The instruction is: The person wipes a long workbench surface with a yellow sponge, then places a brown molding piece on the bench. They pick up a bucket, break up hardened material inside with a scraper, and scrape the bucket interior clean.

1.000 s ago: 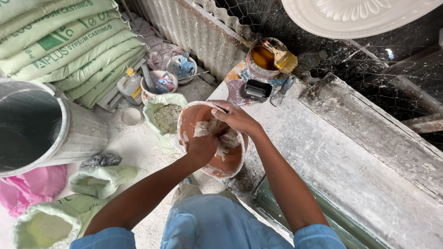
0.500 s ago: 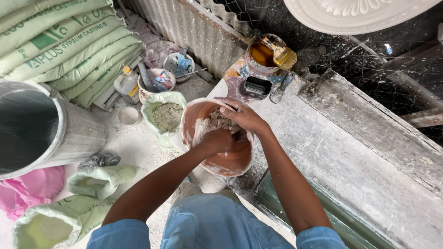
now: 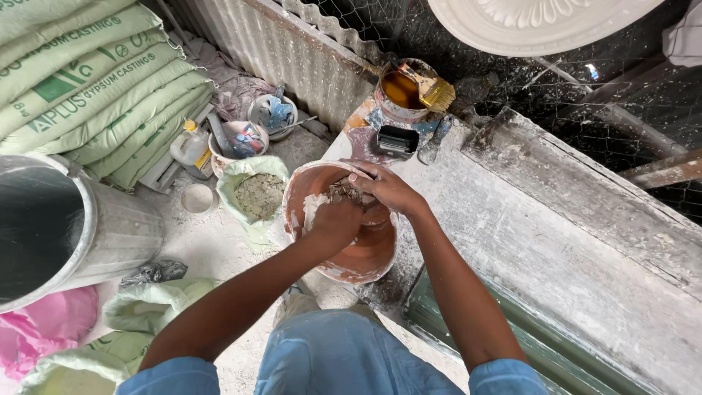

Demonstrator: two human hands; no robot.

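1. Dusty plaster-caked workbench (image 3: 556, 241) carries an orange bowl (image 3: 358, 256) at its edge.
2. Left hand (image 3: 333, 219) and right hand (image 3: 387, 189), both curled shut, squeeze a fibre clump (image 3: 344, 192) inside.
3. White plaster (image 3: 313, 208) smears the wall; mixing looks unfinished, lumps remain.

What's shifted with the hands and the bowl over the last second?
The left hand slid from the near rim toward the middle of the orange bowl, meeting the right hand over the clump of fibres, which both hands work. The bowl, open sack and paint tin stayed put.
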